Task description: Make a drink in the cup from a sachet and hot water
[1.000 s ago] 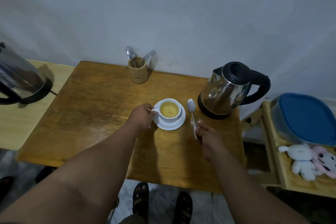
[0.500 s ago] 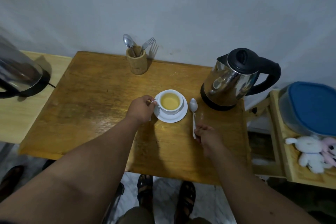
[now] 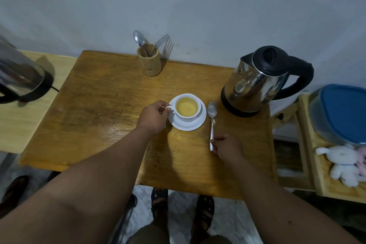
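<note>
A white cup (image 3: 187, 107) full of pale yellow drink stands on a white saucer (image 3: 188, 125) near the middle of the wooden table (image 3: 103, 109). My left hand (image 3: 154, 116) pinches the cup's handle from the left. A metal spoon (image 3: 212, 120) lies flat on the table just right of the saucer, bowl pointing away from me. My right hand (image 3: 227, 147) grips the near end of its handle. A steel kettle (image 3: 257, 83) with a black lid and handle stands at the right, behind the spoon. No sachet is in view.
A wooden holder (image 3: 148, 62) with a spoon and a fork stands at the table's back edge. A second kettle (image 3: 19, 77) sits on a lighter table at left. At right, a low shelf carries a blue-lidded container (image 3: 340, 113) and plush toys (image 3: 344, 162).
The spoon has come down from a raised tilt to lie flat on the table beside the saucer. My right hand has slid slightly toward me. My left hand stays on the cup's handle.
</note>
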